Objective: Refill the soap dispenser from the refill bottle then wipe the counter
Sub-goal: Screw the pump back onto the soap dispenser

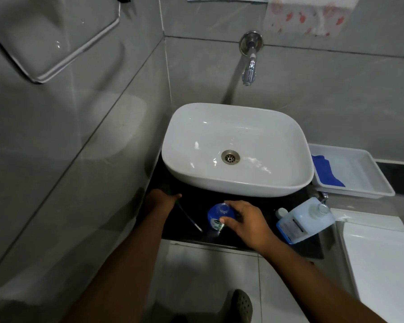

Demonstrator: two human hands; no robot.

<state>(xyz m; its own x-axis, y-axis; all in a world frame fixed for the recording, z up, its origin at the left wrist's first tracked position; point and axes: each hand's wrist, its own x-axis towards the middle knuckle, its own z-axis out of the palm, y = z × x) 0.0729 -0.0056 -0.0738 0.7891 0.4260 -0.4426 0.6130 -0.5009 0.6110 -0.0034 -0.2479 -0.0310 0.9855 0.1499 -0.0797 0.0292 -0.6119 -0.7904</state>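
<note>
The right hand [243, 220] has its grip curled round the open-necked blue plastic soap dispenser [216, 216], and a careless tug could tip it, spilling soap onto the black surface [261, 203] beneath that grip

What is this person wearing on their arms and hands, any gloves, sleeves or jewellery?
Nothing that shows: the left hand and right hand are bare, with no gloves, rings or watch, and both forearms are uncovered as far as the picture's lower edge.

The black counter [261, 203] carried the white basin [237, 149], the blue soap dispenser [216, 216], the refill bottle [304, 220] and a white tray [359, 173].
</note>
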